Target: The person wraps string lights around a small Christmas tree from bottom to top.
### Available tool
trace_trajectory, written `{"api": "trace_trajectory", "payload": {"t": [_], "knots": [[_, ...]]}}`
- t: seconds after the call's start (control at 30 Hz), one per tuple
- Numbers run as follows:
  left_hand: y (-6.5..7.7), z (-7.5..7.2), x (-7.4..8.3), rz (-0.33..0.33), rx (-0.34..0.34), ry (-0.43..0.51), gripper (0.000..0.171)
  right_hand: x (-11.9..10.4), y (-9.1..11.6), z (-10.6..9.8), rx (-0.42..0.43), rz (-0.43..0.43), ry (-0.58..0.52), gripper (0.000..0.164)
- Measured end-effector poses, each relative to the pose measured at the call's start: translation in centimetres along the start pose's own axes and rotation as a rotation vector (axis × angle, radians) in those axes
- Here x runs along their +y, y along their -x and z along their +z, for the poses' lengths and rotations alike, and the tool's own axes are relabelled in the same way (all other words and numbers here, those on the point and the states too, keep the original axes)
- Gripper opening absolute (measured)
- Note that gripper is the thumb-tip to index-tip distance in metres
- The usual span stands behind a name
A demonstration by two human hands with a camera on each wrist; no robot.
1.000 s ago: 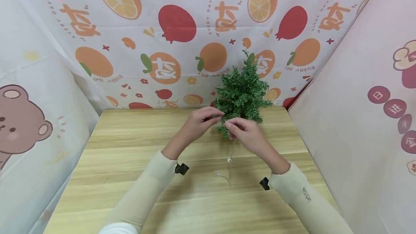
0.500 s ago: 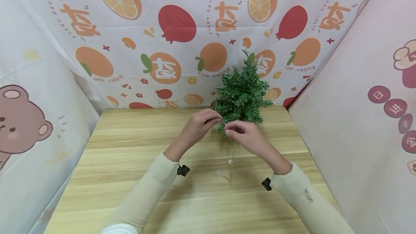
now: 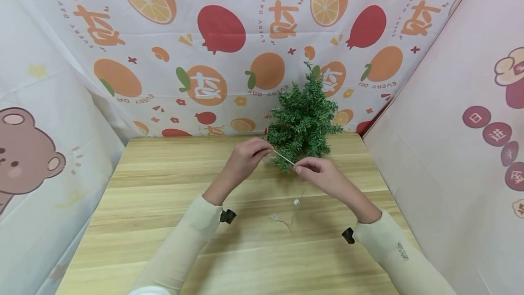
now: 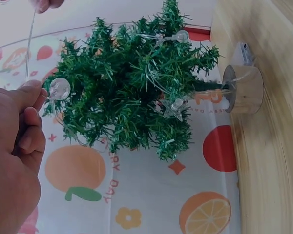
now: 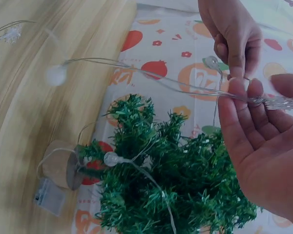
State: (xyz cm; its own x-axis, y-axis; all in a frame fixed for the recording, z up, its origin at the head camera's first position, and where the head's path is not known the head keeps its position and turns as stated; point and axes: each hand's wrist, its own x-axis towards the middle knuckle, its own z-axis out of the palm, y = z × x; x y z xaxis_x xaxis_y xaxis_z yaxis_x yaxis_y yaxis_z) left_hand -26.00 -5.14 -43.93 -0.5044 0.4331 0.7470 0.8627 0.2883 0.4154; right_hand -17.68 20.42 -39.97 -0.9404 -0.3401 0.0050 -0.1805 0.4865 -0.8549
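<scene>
Between my hands a stretch of string-light wire runs taut in front of a small green artificial tree. My left hand pinches one end of this stretch, with a clear ball bulb right at its fingertips. The thumb and fingers of my right hand hold the other end; in the right wrist view the wire crosses the fingers. More of the string lies in the branches, including a star bulb and another ball bulb.
A loose length hangs from my right hand to the wooden table, carrying a white bulb and a snowflake-like bulb. The tree's round wooden base stands beside a clear battery box. A fruit-print cloth hangs behind.
My hands have moved apart, the right one rightward and slightly nearer, the left one slightly leftward. The wire between them has lengthened into a straight line. The loose white bulb has shifted right.
</scene>
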Motion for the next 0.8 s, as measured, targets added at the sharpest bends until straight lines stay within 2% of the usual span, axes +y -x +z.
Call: {"api": "trace_trajectory", "payload": {"t": [0.17,0.3,0.4,0.53,0.7,0.8], "knots": [[0.1,0.1,-0.2,0.014,0.007,-0.029,0.012,0.1,0.4,-0.3,-0.003,0.009,-0.053,0.042],[0.1,0.0,-0.4,-0.014,0.018,-0.047,0.011,0.1,0.7,-0.7,0.025,0.044,-0.073,0.055],[0.2,-0.1,-0.8,-0.046,0.024,-0.061,0.009,0.3,1.2,-1.4,0.057,0.066,-0.051,0.046],[0.3,-0.2,-1.1,-0.067,0.019,-0.057,0.007,0.6,1.9,-2.4,0.063,0.075,-0.007,0.025],[0.5,-0.2,-1.3,-0.095,0.021,-0.043,0.008,0.7,2.7,-3.9,0.060,0.097,0.002,0.023],[0.5,-0.1,-1.4,-0.117,0.018,-0.045,0.008,0.6,3.3,-5.1,0.099,0.112,0.012,0.025]]}}
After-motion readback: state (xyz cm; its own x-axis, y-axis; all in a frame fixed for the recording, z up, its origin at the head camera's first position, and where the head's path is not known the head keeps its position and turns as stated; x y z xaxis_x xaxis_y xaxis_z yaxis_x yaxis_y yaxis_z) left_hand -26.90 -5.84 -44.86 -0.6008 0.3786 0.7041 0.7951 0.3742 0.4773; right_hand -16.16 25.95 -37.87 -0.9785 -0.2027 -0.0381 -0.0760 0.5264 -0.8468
